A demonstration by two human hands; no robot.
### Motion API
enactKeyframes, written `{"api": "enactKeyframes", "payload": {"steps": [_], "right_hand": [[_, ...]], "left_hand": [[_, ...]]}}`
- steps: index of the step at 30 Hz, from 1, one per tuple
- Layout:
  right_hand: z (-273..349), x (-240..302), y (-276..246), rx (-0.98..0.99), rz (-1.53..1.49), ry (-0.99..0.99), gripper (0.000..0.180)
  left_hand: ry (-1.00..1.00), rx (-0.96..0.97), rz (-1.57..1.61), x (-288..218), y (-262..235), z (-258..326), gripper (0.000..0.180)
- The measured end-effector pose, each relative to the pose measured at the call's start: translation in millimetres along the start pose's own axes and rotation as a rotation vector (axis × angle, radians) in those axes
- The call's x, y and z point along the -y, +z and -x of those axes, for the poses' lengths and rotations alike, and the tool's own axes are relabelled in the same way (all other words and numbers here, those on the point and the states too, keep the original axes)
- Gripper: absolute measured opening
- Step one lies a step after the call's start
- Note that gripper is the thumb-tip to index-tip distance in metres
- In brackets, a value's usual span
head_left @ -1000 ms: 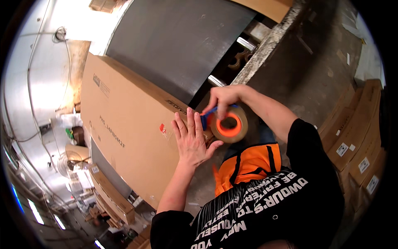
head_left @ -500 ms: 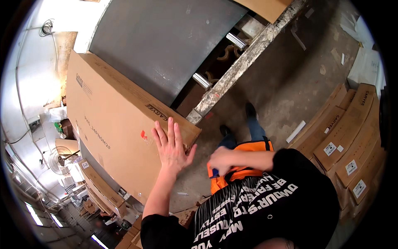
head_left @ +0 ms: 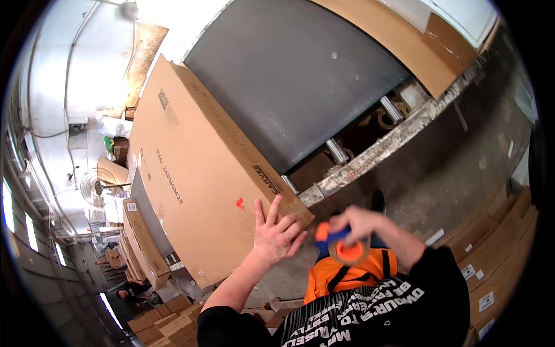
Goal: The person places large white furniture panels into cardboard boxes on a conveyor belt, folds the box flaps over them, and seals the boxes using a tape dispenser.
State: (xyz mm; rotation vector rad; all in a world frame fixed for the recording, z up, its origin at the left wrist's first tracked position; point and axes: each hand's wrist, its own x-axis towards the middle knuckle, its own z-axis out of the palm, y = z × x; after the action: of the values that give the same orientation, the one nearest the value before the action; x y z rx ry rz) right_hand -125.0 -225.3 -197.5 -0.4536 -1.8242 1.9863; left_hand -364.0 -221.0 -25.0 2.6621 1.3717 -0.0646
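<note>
A large brown carton [head_left: 199, 214] lies on the dark conveyor belt [head_left: 289, 75]. My left hand [head_left: 278, 236] rests on the carton's top face near its near right corner, index and middle fingers stretched apart, the others more bent; it holds nothing. Just right of that corner, my right hand [head_left: 359, 224] grips a blue and orange tape dispenser [head_left: 335, 237] carrying a roll of tape. The dispenser is apart from the carton and blurred by motion. Below it, an orange bag or apron with black straps [head_left: 352, 274] hangs at my waist.
A worn metal rail [head_left: 370, 156] and shiny rollers [head_left: 337, 151] edge the conveyor. Another open carton [head_left: 439, 75] stands at the far right of the belt. Stacked flat cartons [head_left: 497, 260] lie at my right. At the left are a fan [head_left: 98, 186] and a distant person [head_left: 136, 289].
The tape dispenser has come up from my waist in my right hand, toward the carton's corner. Some left fingers have bent. The view has shifted, so the carton and conveyor appear farther right.
</note>
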Motion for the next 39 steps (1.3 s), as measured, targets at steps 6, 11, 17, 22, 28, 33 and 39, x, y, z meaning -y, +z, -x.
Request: {"api": "enactKeyframes", "payload": {"steps": [6,11,17,22,28,33,39], "right_hand": [[-71,100,94,0.117,0.788,0.194,0.033],[-43,65,96,0.222,0.457,0.172,0.057],[42,58,-73,-0.671,-0.070,-0.031,0.077],[45,70,-284,-1.210,-0.094,-0.078,0.068],[35,60,-334,-1.606,0.960,0.423,0.051],[-86,78,-199,-1.279,1.233,-0.217,0.057],[-134,101,-43,-0.594,0.297,-0.005,0.081]], "left_hand": [[0.013,-0.036,-0.019,5,9,2,0.022],[0.003,-0.035,-0.021,9,11,12,0.025],[0.005,-0.114,-0.023,9,11,22,0.032],[0.035,-0.196,-0.010,13,17,13,0.039],[0.003,-0.169,0.089,16,27,21,0.059],[-0.072,-0.377,0.032,31,47,56,0.065],[-0.691,-0.726,-0.262,64,68,181,0.059]]}}
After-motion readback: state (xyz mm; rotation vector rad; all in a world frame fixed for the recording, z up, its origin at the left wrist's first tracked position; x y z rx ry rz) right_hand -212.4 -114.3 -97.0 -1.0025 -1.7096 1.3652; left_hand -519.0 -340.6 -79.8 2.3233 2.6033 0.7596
